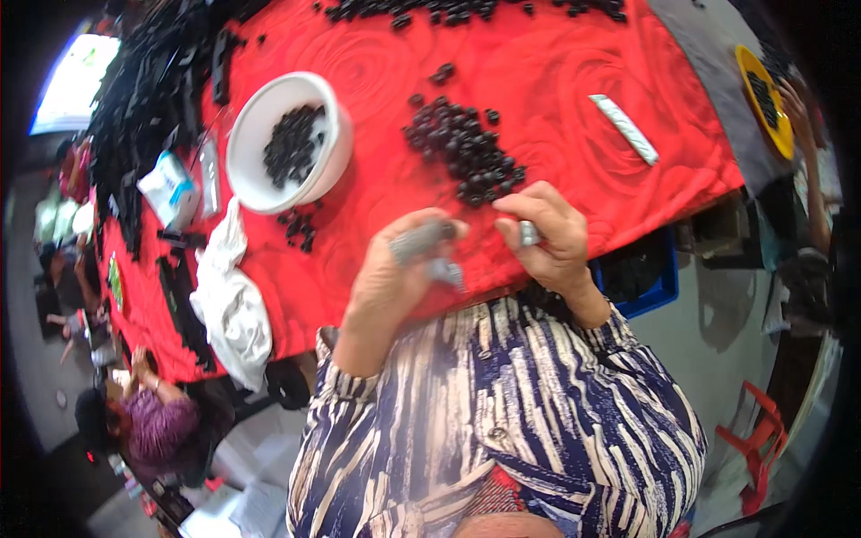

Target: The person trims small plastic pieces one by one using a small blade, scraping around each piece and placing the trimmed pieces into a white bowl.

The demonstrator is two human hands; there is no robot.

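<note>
Just past fingertips: blk pile (pixel 471 152)
L hand (pixel 401 266): seems clamped on blk pc (pixel 448 231)
R hand (pixel 552 240): tips close, hold can't tell
Grey wraps (pixel 417 242): keep snug, pinch light

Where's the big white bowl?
In the head view, the white bowl sits toward the left on the red tablecloth, left of the pile of black pieces and above the crumpled white cloth.
</note>
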